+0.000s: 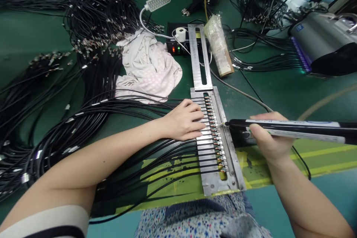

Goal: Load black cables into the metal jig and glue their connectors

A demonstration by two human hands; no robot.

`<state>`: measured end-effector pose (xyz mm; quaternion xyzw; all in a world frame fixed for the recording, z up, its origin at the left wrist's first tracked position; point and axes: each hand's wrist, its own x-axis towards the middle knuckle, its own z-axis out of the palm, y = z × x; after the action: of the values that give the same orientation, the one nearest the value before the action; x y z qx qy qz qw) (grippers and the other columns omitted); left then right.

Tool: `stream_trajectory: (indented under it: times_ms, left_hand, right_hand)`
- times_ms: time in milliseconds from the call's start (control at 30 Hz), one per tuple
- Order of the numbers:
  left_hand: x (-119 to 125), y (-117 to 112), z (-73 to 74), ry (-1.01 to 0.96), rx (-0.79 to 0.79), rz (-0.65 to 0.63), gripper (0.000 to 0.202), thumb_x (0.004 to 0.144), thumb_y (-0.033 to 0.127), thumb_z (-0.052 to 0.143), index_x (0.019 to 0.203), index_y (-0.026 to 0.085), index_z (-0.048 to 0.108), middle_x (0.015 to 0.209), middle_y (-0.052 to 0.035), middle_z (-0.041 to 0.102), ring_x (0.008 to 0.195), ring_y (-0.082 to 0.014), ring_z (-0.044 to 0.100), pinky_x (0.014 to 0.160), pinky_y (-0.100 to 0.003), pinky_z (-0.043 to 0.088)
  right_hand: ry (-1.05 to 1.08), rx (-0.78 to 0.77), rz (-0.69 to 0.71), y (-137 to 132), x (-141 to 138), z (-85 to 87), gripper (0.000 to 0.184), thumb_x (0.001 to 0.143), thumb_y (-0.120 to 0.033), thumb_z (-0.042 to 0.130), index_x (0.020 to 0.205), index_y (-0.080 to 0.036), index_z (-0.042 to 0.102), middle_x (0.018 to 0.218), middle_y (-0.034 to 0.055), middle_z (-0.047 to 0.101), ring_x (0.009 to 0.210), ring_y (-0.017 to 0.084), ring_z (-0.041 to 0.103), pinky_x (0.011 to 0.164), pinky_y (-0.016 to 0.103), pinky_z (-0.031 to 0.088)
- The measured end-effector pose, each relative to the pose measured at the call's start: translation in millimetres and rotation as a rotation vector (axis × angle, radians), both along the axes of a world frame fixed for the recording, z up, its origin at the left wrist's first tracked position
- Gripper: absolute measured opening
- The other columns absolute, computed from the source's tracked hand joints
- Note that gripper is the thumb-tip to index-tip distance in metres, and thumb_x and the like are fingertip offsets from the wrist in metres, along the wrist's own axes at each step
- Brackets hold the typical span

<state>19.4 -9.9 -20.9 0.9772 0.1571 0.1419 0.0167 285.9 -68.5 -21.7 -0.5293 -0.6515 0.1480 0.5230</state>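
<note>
A long metal fixture [208, 174] lies on the bench before me, with a row of black cables [178, 173] across its slotted plate. Their small metal connector ends [219, 148] line up along its right side. My left hand [185, 121] rests flat over the middle cables, fingers slightly spread and pressing on the plate. In my right hand [272, 137] is a thick black pen-shaped tool [306, 128] with a white label, held level between thumb and fingers. Its thin tip is at the fixture's right rail, beside the connectors; whether it touches cannot be made out.
A slotted metal bar [196, 63] adjoins the fixture's far end. Behind stand a control box [182, 49] with lit switches and a lamp [158, 1]. A crumpled cloth [150, 67], cable bundles [97, 18], a wrapped packet [219, 46] and a grey machine [320, 37] surround it.
</note>
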Motion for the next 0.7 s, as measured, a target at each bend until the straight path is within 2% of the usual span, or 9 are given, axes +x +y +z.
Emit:
stream_trajectory:
  times_ms: [133, 267, 400, 467, 567, 700]
  left_hand:
    - [5.5, -14.9, 21.1, 0.172, 0.038, 0.039, 0.031, 0.092, 0.039, 0.041, 0.098, 0.019, 0.063, 0.091, -0.008, 0.06, 0.096, -0.0246, 0.047, 0.086, -0.043, 0.029]
    - [8.5, -51.4, 31.4, 0.259, -0.008, 0.192, 0.042, 0.09, 0.046, 0.043, 0.113, 0.014, 0.056, 0.099, -0.01, 0.06, 0.096, -0.0262, 0.047, 0.084, -0.042, 0.031]
    - [9.0, -88.0, 27.8, 0.262, -0.097, 0.481, 0.058, 0.086, 0.054, 0.046, 0.124, 0.01, 0.048, 0.116, -0.0117, 0.057, 0.102, -0.0288, 0.045, 0.084, -0.043, 0.032]
    - [10.4, -99.0, 23.7, 0.244, -0.124, 0.577, 0.061, 0.085, 0.055, 0.046, 0.127, 0.01, 0.045, 0.122, -0.011, 0.054, 0.105, -0.0295, 0.044, 0.085, -0.043, 0.032]
    - [14.6, -106.1, 18.2, 0.215, -0.148, 0.657, 0.063, 0.085, 0.056, 0.047, 0.129, 0.011, 0.045, 0.126, -0.0097, 0.052, 0.107, -0.0296, 0.042, 0.087, -0.044, 0.032]
    - [18.6, -106.4, 13.7, 0.184, -0.166, 0.687, 0.06, 0.086, 0.055, 0.046, 0.126, 0.01, 0.047, 0.126, -0.0095, 0.052, 0.108, -0.0293, 0.042, 0.089, -0.044, 0.032]
  right_hand:
    - [-0.102, 0.063, 0.034, -1.4, -7.8, 10.9, 0.005, 0.07, -0.025, 0.067, 0.071, -0.025, 0.063, 0.067, -0.0016, 0.064, 0.059, 0.017, 0.061, 0.054, 0.03, 0.051]
    - [-0.145, 0.045, 0.044, -1.2, -10.2, 14.6, 0.005, 0.07, -0.026, 0.066, 0.068, -0.025, 0.062, 0.065, -0.0012, 0.064, 0.058, 0.017, 0.062, 0.052, 0.03, 0.052]
    - [-0.144, 0.035, 0.061, -0.9, -11.2, 14.6, 0.005, 0.07, -0.026, 0.066, 0.069, -0.024, 0.062, 0.066, -0.001, 0.064, 0.058, 0.017, 0.062, 0.051, 0.03, 0.052]
    - [-0.136, 0.029, 0.067, -1.5, -11.6, 14.4, 0.005, 0.07, -0.026, 0.067, 0.069, -0.024, 0.062, 0.067, -0.0008, 0.064, 0.058, 0.017, 0.062, 0.052, 0.029, 0.052]
    - [-0.138, 0.016, 0.074, -2.4, -11.8, 13.7, 0.005, 0.071, -0.026, 0.066, 0.069, -0.025, 0.061, 0.067, -0.0011, 0.064, 0.059, 0.016, 0.062, 0.053, 0.029, 0.052]
    - [-0.142, -0.009, 0.082, -2.5, -12.1, 12.3, 0.006, 0.071, -0.026, 0.066, 0.07, -0.025, 0.061, 0.067, -0.0015, 0.064, 0.059, 0.016, 0.062, 0.053, 0.028, 0.052]
